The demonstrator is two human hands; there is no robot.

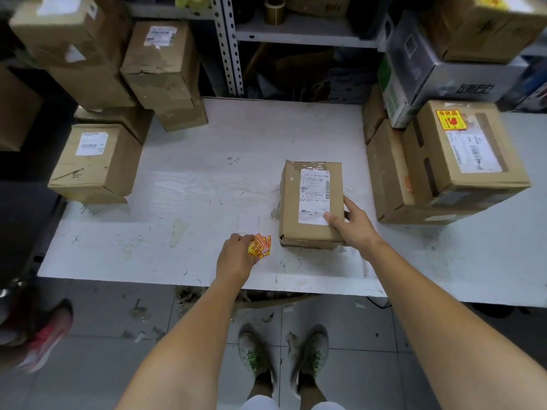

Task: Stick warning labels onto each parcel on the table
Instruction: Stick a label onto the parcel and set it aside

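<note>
– Parcel (310, 202): where does it sit in the head view?
– On the table (207, 173), right of centre, toward the near edge. It lies flat, long axis running near to far. A white slip (315, 196) covers most of its top, and bare cardboard shows down the left strip.
– Who holds it?
– The right hand (352, 223) grips its near right corner, thumb on top, fingers down the right side.
– And the labels (260, 247)?
– A fanned red-and-yellow stack on the table, just left of the parcel's near left corner. The left hand (235, 255) is on them, fingers curled over the stack in what looks like a pinch.
– So which way does a label travel?
– Right and a little farther off, I'd judge: a short hop from the left hand to that bare strip while the right steadies the parcel.
– Others?
– The right box (470, 155) bears a sticker; the left box (94, 161) shows none.
</note>
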